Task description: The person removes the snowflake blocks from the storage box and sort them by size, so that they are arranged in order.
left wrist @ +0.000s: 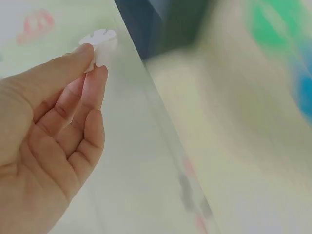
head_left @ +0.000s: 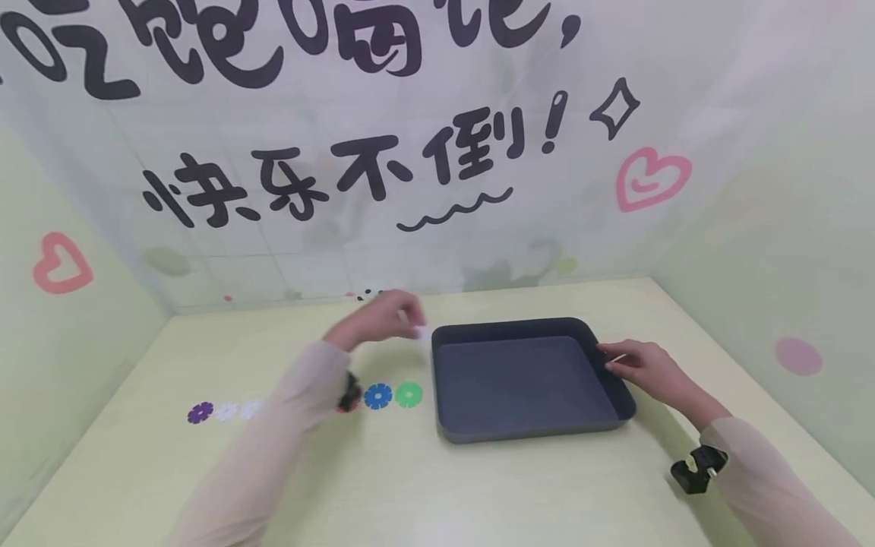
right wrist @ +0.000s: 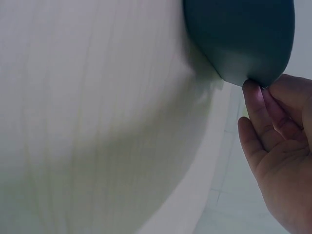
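Observation:
My left hand (head_left: pixel 383 317) is raised beside the tray's far left corner. Between its thumb and fingertips it pinches a white notched disc (left wrist: pixel 100 43), a flat plastic snowflake piece. The dark grey rectangular tray (head_left: pixel 522 387) lies on the table. At the tray's right side, my right hand (head_left: pixel 645 368) grips the rim with thumb and fingers; the right wrist view shows the fingertips on the edge. Left of the tray, a green disc (head_left: pixel 409 394) and a blue disc (head_left: pixel 378 396) lie in a row, with a red one partly hidden by the left wrist.
Further left in the row are a purple disc (head_left: pixel 200 412) and two white discs, one of them a white disc (head_left: pixel 226 411) beside the purple. The left sleeve covers part of the row. A printed backdrop (head_left: pixel 328 251) rises behind the pale table (head_left: pixel 424 494), with panels on both sides.

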The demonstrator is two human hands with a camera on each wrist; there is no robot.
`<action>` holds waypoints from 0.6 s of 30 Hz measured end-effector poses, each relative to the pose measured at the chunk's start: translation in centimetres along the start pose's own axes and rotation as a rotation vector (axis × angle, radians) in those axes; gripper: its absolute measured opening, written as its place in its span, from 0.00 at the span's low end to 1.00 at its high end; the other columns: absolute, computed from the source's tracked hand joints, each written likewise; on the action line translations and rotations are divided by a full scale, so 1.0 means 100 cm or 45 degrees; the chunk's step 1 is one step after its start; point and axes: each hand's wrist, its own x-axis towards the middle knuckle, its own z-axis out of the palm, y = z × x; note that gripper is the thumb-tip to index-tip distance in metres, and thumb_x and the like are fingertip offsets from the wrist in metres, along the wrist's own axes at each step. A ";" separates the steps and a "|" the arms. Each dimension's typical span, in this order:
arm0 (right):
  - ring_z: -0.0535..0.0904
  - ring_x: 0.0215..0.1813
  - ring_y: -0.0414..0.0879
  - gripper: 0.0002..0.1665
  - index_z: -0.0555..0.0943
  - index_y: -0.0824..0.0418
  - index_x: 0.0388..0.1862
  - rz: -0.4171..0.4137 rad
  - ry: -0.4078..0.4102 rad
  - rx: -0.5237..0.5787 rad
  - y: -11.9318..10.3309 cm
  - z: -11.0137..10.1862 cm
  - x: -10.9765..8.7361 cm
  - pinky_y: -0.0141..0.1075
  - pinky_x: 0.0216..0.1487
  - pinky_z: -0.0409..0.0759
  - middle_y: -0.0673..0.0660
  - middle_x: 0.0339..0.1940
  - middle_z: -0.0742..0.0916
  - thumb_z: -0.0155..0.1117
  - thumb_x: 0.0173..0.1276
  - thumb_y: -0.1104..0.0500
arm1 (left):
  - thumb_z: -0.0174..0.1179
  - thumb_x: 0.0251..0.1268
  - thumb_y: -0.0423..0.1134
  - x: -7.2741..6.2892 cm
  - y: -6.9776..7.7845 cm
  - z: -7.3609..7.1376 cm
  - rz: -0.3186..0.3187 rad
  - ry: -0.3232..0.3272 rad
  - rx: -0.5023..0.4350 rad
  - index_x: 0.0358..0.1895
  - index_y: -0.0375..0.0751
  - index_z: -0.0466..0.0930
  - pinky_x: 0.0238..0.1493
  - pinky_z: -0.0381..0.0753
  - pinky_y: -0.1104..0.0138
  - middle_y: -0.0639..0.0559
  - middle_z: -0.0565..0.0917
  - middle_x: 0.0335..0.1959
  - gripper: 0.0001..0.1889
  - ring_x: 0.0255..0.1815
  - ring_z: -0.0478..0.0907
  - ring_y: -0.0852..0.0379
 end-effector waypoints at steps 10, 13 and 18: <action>0.82 0.38 0.56 0.20 0.74 0.77 0.51 0.009 -0.006 0.011 0.000 0.000 0.000 0.33 0.34 0.78 0.71 0.45 0.81 0.61 0.60 0.69 | 0.63 0.54 0.35 -0.164 -0.113 -0.088 -0.397 0.146 0.171 0.39 0.31 0.77 0.36 0.75 0.62 0.49 0.79 0.33 0.12 0.34 0.74 0.54; 0.82 0.38 0.56 0.20 0.74 0.77 0.51 0.016 -0.003 0.010 0.001 0.000 0.000 0.33 0.33 0.78 0.71 0.45 0.81 0.61 0.60 0.69 | 0.63 0.55 0.37 -0.207 -0.140 -0.097 -0.505 0.152 0.167 0.42 0.28 0.77 0.34 0.75 0.63 0.49 0.79 0.33 0.15 0.34 0.74 0.55; 0.82 0.38 0.54 0.20 0.74 0.76 0.51 0.016 0.006 0.018 0.002 0.001 -0.001 0.33 0.33 0.78 0.71 0.45 0.81 0.62 0.60 0.69 | 0.62 0.58 0.40 -0.254 -0.165 -0.099 -0.662 0.163 0.081 0.45 0.24 0.75 0.32 0.76 0.66 0.48 0.80 0.33 0.20 0.31 0.75 0.59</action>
